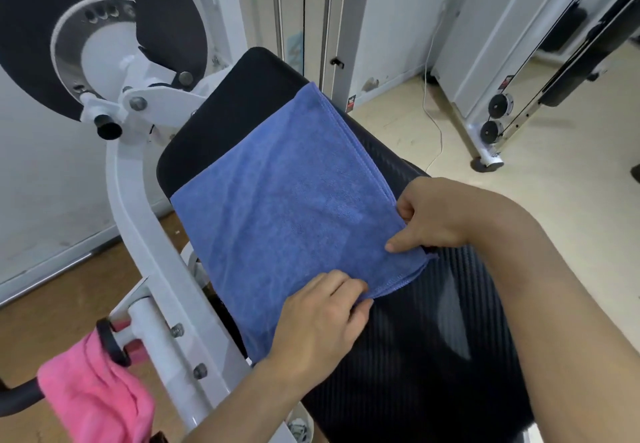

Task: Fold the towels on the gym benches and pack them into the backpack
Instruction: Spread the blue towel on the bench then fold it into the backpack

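The right hand had its fingers curled under and pinched shut on the blue towel at the towel's 3 o'clock edge, the thumb pressed flat on top of the cloth and pointing toward 9 o'clock. The left hand gripped the same towel at its near edge, around 6 o'clock, fingertips folded over the stitched hem and closed on it. The two hands sat near each other, either side of the towel's near right corner.

The towel lay doubled on the black padded bench, running from about 12 o'clock down toward the person, its far end over the bench's upper pad and its left side hanging a little past the pad's edge. It looked like thin microfibre: light, limp and soft, likely to sag or slide on the slick bench cover if lifted by one point. Corners and hemmed edges seemed the best places to hold, since the stitching gave the fingers something firm.

At 7 o'clock a pink towel hung crumpled over a handle of the white machine frame, unfolded. The backpack was not in view.
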